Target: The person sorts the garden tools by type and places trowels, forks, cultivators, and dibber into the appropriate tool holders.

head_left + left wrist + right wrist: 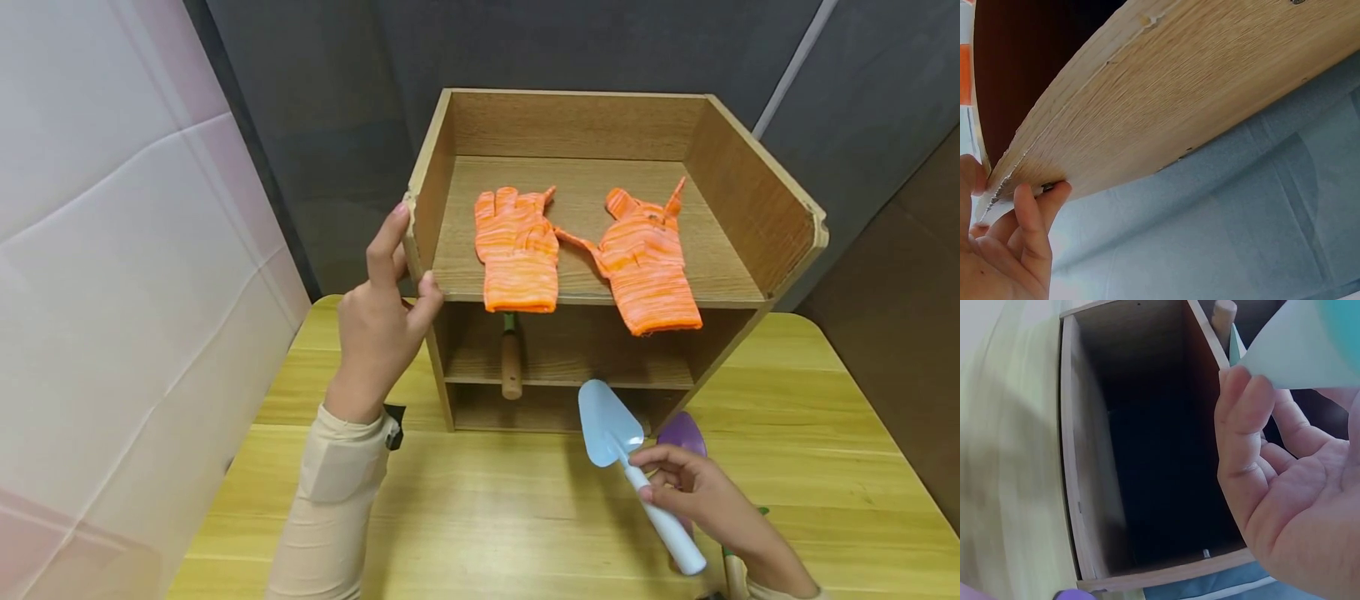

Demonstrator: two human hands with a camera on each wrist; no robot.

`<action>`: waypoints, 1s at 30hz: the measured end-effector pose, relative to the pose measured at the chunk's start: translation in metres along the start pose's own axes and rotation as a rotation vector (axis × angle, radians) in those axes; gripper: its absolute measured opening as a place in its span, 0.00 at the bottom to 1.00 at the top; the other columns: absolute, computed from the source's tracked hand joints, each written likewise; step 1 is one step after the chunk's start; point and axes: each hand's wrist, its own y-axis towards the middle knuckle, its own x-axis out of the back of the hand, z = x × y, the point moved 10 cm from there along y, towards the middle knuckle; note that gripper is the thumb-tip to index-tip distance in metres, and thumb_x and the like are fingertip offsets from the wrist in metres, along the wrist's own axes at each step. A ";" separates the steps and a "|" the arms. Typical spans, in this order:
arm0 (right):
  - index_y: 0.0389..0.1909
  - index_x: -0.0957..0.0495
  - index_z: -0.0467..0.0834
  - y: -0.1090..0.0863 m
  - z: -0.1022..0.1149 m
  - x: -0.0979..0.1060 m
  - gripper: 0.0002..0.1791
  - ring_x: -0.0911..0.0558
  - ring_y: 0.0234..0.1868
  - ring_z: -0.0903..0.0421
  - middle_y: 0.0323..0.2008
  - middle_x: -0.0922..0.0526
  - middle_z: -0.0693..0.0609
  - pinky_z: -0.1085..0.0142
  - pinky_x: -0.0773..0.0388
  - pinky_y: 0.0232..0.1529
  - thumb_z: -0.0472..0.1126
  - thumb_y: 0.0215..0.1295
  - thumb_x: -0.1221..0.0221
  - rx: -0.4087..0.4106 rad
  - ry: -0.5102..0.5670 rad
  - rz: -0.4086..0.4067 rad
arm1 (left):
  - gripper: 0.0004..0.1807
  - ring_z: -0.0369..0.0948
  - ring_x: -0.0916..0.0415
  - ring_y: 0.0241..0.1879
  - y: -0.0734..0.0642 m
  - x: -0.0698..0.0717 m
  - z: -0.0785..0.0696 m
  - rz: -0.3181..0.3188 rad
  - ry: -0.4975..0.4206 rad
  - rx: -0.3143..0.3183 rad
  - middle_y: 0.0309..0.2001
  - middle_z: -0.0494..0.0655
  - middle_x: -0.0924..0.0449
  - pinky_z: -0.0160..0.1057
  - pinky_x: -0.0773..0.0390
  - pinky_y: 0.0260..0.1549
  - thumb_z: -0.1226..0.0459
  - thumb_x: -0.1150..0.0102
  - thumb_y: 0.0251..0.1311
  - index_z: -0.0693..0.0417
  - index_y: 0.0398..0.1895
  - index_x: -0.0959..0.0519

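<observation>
Head view: a left hand [377, 323] grips the left side of a shelf [570, 125]; the right hand [697, 493] holds a blue trowel [609, 427] before it, orange gloves [521, 250] on top, perhaps a purple trowel [682, 432] near its lower right.

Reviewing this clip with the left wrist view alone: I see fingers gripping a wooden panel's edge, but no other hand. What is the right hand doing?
Observer: The right hand pinches the handle of a light blue trowel, in front of the wooden shelf unit.
Operator: There's a sliver of orange at my left edge. What does it belong to?
Observer: The head view shows two orange gloves on the top shelf, their cuffs hanging over its front edge.
Operator: Anything on the shelf just below them?
Observer: Yes, a wooden handle with a green part at its far end; its near end juts out past that shelf's front edge.
</observation>
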 end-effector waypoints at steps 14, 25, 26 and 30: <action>0.53 0.31 0.34 0.015 -0.007 -0.027 0.20 0.21 0.32 0.63 0.33 0.21 0.53 0.65 0.22 0.30 0.37 0.62 0.44 -0.003 0.040 0.071 | 0.32 0.38 0.37 0.08 -0.001 0.000 0.001 -0.004 -0.003 0.013 0.43 0.54 0.17 0.35 0.43 0.11 0.67 0.49 0.55 0.46 0.64 0.46; 0.51 0.28 0.35 0.033 -0.018 -0.044 0.20 0.20 0.34 0.63 0.38 0.21 0.40 0.67 0.22 0.34 0.39 0.59 0.42 -0.011 0.010 0.090 | 0.33 0.39 0.41 0.10 -0.001 0.001 -0.001 -0.018 -0.002 0.008 0.43 0.54 0.17 0.35 0.46 0.12 0.68 0.50 0.54 0.46 0.64 0.46; 0.51 0.29 0.35 0.034 -0.018 -0.045 0.20 0.20 0.34 0.63 0.39 0.21 0.38 0.67 0.22 0.34 0.39 0.59 0.42 -0.016 0.009 0.092 | 0.33 0.39 0.41 0.10 -0.001 0.001 -0.001 -0.020 -0.003 0.010 0.44 0.55 0.18 0.35 0.46 0.12 0.68 0.50 0.54 0.46 0.64 0.46; 0.52 0.30 0.33 0.040 -0.023 -0.051 0.22 0.20 0.36 0.62 0.42 0.23 0.32 0.67 0.22 0.36 0.39 0.59 0.41 -0.051 0.044 0.091 | 0.33 0.39 0.40 0.10 -0.002 0.001 0.000 -0.023 -0.002 0.018 0.45 0.55 0.18 0.35 0.45 0.12 0.68 0.50 0.54 0.46 0.64 0.45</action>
